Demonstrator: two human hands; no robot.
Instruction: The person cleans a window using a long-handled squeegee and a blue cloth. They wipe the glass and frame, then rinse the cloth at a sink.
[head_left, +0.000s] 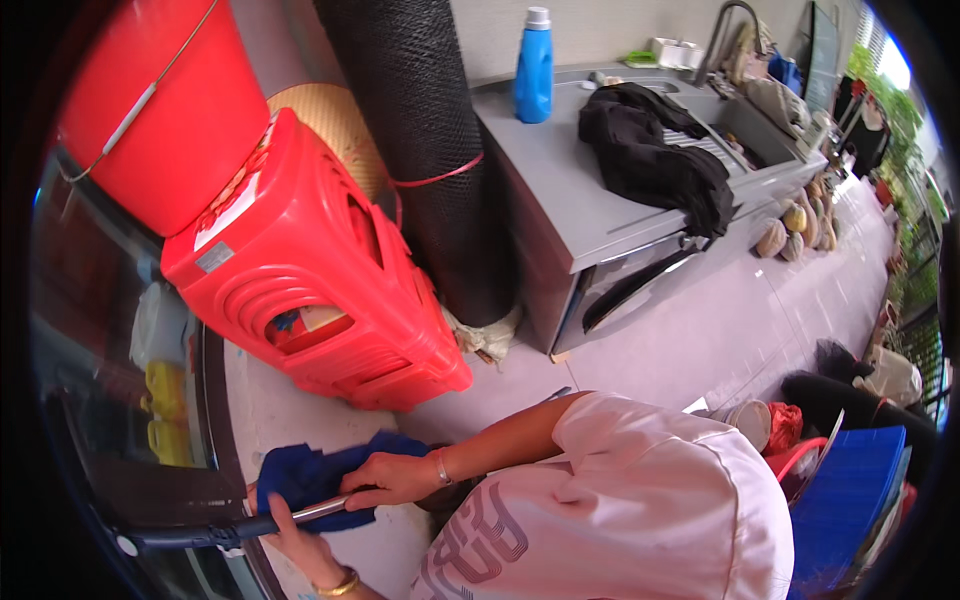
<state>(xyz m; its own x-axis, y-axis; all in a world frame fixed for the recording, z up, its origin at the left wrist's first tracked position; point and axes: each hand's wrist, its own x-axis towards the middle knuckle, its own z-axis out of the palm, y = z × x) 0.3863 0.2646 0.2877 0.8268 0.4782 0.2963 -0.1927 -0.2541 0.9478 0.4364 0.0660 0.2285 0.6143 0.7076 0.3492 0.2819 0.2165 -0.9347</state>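
A long pole (320, 508), shiny metal on its right part and dark plastic on its left, lies across the lower left. My right hand (393, 478), with a silver bracelet at the wrist, closes around the metal part. Lower and farther left, my left hand (303, 552), with a gold bracelet, grips the pole near where metal meets dark plastic. Some of its fingers are hidden. A blue cloth (305, 472) bunches behind the pole, next to both hands; whether either hand also holds it, I cannot tell.
Stacked red plastic stools (300, 270) carry a red bucket (165, 110), beside a black mesh roll (410, 130). A grey sink counter (545, 175) bears a blue detergent bottle (534, 75) and dark clothing (650, 145). Gourds (790, 228) lie on the floor. A blue panel (848, 500) stands at right.
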